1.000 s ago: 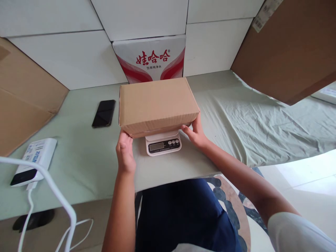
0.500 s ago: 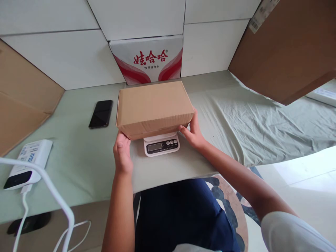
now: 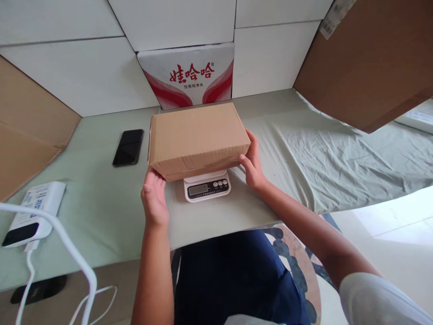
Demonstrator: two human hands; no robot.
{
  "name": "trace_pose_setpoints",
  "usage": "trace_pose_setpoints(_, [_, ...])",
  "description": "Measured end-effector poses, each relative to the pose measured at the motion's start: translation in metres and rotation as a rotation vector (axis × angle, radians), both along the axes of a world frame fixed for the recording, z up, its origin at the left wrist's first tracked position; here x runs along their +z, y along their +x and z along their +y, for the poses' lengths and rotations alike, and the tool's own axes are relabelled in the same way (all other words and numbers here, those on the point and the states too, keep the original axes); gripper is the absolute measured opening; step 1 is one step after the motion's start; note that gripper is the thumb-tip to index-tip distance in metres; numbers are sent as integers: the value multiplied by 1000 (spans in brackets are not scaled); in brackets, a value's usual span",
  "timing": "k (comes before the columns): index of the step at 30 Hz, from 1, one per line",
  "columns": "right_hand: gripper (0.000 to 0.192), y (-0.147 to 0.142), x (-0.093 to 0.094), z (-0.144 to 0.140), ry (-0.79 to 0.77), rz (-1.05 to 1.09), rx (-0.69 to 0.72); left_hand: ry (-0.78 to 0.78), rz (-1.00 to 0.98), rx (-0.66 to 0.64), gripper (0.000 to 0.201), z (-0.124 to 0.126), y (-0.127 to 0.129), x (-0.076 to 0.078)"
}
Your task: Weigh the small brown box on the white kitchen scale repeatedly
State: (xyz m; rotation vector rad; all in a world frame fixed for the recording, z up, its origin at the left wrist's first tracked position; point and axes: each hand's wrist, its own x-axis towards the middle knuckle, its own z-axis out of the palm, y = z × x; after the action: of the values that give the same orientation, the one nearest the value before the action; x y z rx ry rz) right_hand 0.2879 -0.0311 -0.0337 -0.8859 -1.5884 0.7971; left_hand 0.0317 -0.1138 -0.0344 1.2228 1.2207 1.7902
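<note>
A closed brown cardboard box (image 3: 199,133) sits over a small white digital scale (image 3: 208,189), hiding most of it. Only the scale's front shows, with its display and several round buttons. My left hand (image 3: 154,198) supports the box at its front left corner; the fingers reach under the bottom edge and the thumb stands away from the cardboard. At the right end, my right hand (image 3: 253,160) grips the front corner, thumb against the front edge and fingers along the side. Whether the box rests fully on the scale, I cannot tell.
A black phone (image 3: 128,147) lies left of the box. A white device with a cable (image 3: 35,212) is at the far left. Behind stands a red and white carton (image 3: 189,76) against white panels. Large cardboard pieces flank both sides, the right one (image 3: 368,67) overhanging the green cloth (image 3: 294,149).
My right thumb has slid outward along the box's front edge toward its corner. My left thumb has moved a little away from the box. The box is nearly unmoved; the view shifted slightly.
</note>
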Motion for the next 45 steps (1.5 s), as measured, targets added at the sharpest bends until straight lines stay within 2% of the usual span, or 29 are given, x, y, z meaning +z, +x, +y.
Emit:
trace_pose_setpoints(5, [78,2,0,2,30,-24,-19,-2,14,12,81,0,0,2])
trace_pose_setpoints(11, [71,0,2,-1,5,-33,47,-41,36,5,83,-1,0,-2])
trace_pose_setpoints(13, [72,0,4,-2,4,-18,39,-31,25,-2,83,-1,2,1])
trace_pose_setpoints(15, [73,1,11,2,44,-9,17,9,16,-17,83,1,3,12])
trace_pose_setpoints(18, [77,1,32,20,149,-42,-32,111,25,-67,81,16,1,42])
trace_pose_setpoints(20, [80,-3,46,42,207,-87,-65,168,52,-119,77,39,-6,62])
trace_pose_setpoints(22, [83,-12,53,69,258,-113,-82,193,63,-158,74,69,-15,70])
trace_pose_setpoints(24, [88,-24,47,96,298,-106,-87,178,27,-135,70,100,-24,62])
trace_pose_setpoints(27, [99,-41,19,123,279,-86,-69,35,-59,-46,74,133,-35,30])
trace_pose_setpoints(30, [100,-49,-12,135,195,-75,-25,-9,-47,-10,71,146,-40,-2])
trace_pose_setpoints(32, [99,-49,-23,138,173,-41,-13,-14,-61,-21,72,149,-40,-14])
trace_pose_setpoints(38, [89,-43,-26,144,48,6,-32,-59,-139,-42,77,157,-31,-22])
trace_pose_setpoints(45, [87,-42,-23,142,-74,7,-21,-48,-109,-37,79,158,-30,-26])
